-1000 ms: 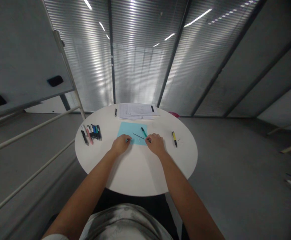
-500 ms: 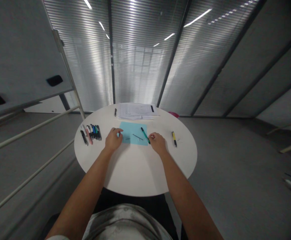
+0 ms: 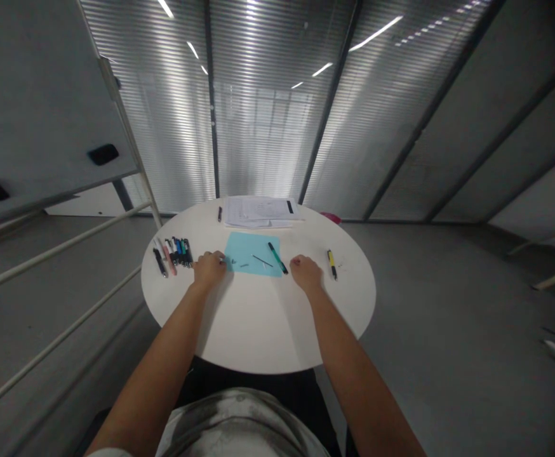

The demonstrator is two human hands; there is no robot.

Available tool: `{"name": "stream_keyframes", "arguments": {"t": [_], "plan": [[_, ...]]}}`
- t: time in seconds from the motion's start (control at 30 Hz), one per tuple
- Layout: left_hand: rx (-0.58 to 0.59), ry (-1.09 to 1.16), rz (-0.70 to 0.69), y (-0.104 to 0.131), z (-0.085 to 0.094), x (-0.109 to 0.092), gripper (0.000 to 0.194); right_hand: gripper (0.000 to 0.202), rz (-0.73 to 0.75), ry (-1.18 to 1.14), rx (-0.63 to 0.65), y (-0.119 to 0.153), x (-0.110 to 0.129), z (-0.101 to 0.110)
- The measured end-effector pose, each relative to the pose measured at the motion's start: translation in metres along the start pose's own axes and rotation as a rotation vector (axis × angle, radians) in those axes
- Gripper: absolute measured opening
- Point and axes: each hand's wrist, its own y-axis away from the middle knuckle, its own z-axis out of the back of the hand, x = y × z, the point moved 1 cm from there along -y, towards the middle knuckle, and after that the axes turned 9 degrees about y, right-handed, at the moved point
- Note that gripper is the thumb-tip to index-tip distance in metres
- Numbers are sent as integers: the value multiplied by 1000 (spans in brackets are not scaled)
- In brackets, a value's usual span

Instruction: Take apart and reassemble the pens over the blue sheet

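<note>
Across edge of blue sheet (image 3: 244,246), see green pen (image 3: 277,257): likely light, stiff; pinch mid-barrel. Left hand (image 3: 209,269), right hand (image 3: 307,273) curled; can't tell contents.

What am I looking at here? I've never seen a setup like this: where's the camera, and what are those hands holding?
There's no machine: these are a person's two bare hands. The view comes from one camera worn on the head, looking forward and down at a round white table.

The left hand is at the left edge of a light-blue sheet. The right hand is just right of a green-and-black pen. Also on the sheet are a thin dark rod and some tiny pieces.

Pens lie in a row at left, a yellow-and-black pen at right, papers beyond. I can't make out anything held.
</note>
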Motion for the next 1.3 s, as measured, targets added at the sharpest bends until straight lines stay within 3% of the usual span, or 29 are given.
{"name": "stream_keyframes", "arguments": {"t": [0.37, 0.97, 1.3], "plan": [[-24, 17, -25, 2, -5, -3, 34, 29, 1, 8, 35, 1, 2, 4], [0, 48, -29, 2, -3, -1, 31, 37, 77, -12, -50, 9, 12, 3], [-15, 49, -19, 1, -5, 1, 31, 27, 112, 35, -66, 10, 14, -1]]}}
